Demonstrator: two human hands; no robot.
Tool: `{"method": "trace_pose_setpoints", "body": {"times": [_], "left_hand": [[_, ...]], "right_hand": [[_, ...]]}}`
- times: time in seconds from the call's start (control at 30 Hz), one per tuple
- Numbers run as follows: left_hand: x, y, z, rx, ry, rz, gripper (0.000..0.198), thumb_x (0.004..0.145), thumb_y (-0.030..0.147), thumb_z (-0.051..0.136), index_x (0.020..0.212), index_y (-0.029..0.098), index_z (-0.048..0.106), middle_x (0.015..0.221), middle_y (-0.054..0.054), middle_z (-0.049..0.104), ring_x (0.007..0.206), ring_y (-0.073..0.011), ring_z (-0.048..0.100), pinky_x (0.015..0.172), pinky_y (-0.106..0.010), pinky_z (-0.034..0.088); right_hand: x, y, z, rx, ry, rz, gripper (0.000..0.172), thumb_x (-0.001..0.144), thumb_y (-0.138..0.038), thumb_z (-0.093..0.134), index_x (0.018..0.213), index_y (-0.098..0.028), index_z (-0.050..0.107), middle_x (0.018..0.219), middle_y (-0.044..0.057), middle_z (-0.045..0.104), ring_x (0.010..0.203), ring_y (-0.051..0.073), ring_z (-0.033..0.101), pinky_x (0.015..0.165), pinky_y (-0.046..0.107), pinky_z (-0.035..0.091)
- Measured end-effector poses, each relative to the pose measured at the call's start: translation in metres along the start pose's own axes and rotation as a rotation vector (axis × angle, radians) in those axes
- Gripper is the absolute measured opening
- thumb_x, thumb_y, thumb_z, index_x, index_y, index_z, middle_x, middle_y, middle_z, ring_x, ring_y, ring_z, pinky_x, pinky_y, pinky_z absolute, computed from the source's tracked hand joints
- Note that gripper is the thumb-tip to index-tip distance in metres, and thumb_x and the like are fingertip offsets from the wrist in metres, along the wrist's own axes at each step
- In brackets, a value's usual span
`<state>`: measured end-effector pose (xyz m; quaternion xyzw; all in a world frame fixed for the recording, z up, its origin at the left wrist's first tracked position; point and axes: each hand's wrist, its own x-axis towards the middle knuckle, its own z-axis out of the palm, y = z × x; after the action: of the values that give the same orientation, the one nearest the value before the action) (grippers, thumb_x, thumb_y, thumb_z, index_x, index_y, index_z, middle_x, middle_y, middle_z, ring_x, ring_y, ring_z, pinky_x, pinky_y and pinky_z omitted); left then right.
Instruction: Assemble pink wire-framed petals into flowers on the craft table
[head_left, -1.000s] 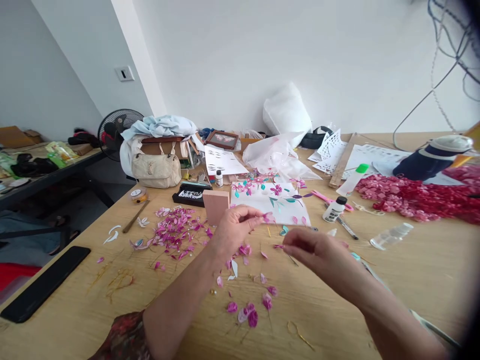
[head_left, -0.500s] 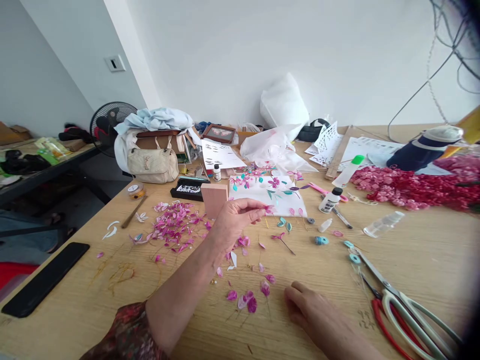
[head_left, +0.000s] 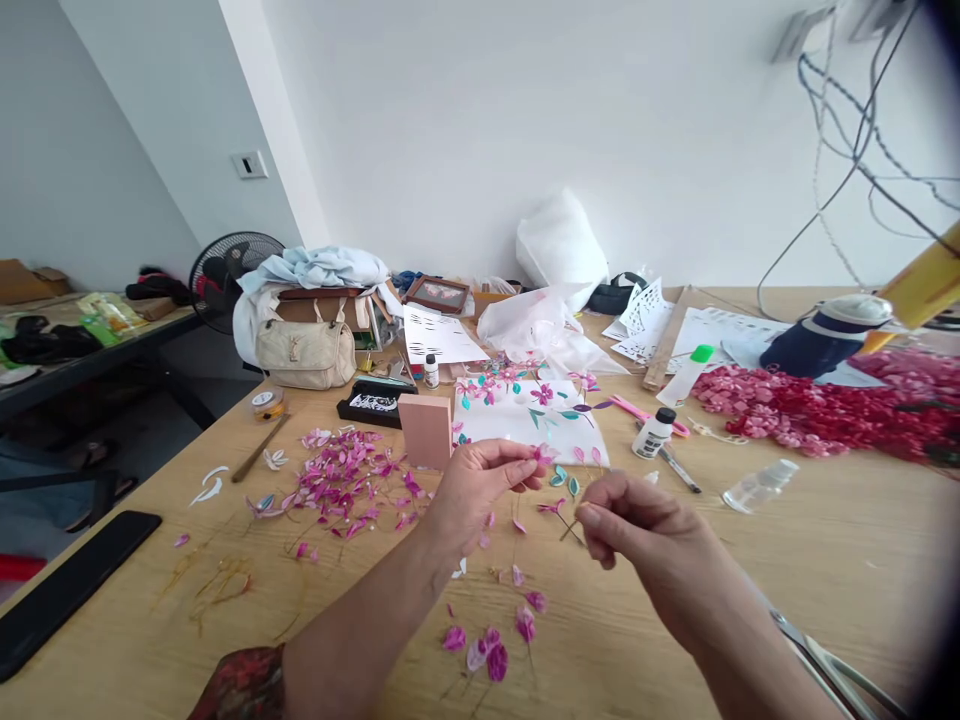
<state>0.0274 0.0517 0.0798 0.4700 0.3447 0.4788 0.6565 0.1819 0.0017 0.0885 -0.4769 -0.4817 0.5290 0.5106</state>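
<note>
Head view is showing two bare hands above a wooden table point(head_left: 622, 640). The left hand point(head_left: 487, 478) is pinching one pink flower point(head_left: 544, 455) between thumb and forefinger, with almost no gap; this flower is hanging in the middle of the scene, in front of the white sheet point(head_left: 487, 428). The right hand point(head_left: 637, 515) is staying apart, to the right, with its fingers curled and its thumb near the forefinger. A thin stem point(head_left: 568, 532) is showing by its tips, but whether the hand is gripping it, one cannot tell.

Judging by its look, the flower is probably being light, soft and fragile, its petals risking an easy crush; a gentle hold at the base is seeming best.

Counting the things, one flower is resting in the left hand, and one pink sprig point(head_left: 551, 506) is lying between the two hands. Two teal leaves point(head_left: 574, 486) are lying just beyond it. One pinkish block point(head_left: 426, 432) is standing near the left hand. Two black-capped bottles point(head_left: 654, 433) are standing, one far in the middle, one to the right. On the left, pink petals point(head_left: 345, 475) are forming one heap, too mixed for counting.
</note>
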Motion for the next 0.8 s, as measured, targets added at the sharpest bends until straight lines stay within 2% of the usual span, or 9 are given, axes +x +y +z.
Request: {"method": "trace_pose_setpoints", "body": {"times": [0.13, 0.43, 0.8], "left_hand": [[-0.001, -0.002, 0.002, -0.001, 0.021, -0.001, 0.017, 0.065, 0.027, 0.067, 0.076, 0.014, 0.066, 0.069, -0.003, 0.066, 0.063, -0.0113, 0.058, 0.064, -0.025, 0.042], [-0.003, -0.002, 0.006, 0.006, 0.021, -0.020, 0.022, 0.063, 0.030, 0.068, 0.077, 0.013, 0.068, 0.066, -0.003, 0.064, 0.061, -0.0121, 0.058, 0.063, -0.025, 0.042], [-0.009, 0.002, 0.013, -0.072, 0.003, -0.024, 0.022, 0.063, 0.028, 0.069, 0.078, 0.012, 0.068, 0.065, -0.003, 0.064, 0.060, -0.0113, 0.057, 0.062, -0.024, 0.043]], "right_hand": [[0.015, -0.001, 0.015, 0.102, -0.040, 0.065, 0.023, 0.061, -0.034, 0.072, 0.057, -0.018, 0.057, 0.046, -0.001, 0.058, 0.044, 0.010, 0.048, 0.041, 0.020, 0.035], [0.028, 0.000, 0.018, 0.006, 0.143, -0.109, 0.025, 0.057, -0.037, 0.074, 0.054, -0.017, 0.059, 0.047, -0.003, 0.051, 0.043, 0.008, 0.036, 0.040, 0.021, 0.026], [0.031, 0.005, 0.021, 0.090, 0.189, -0.083, 0.028, 0.058, -0.034, 0.074, 0.053, -0.018, 0.052, 0.046, -0.006, 0.050, 0.043, 0.007, 0.038, 0.042, 0.020, 0.030]]}}
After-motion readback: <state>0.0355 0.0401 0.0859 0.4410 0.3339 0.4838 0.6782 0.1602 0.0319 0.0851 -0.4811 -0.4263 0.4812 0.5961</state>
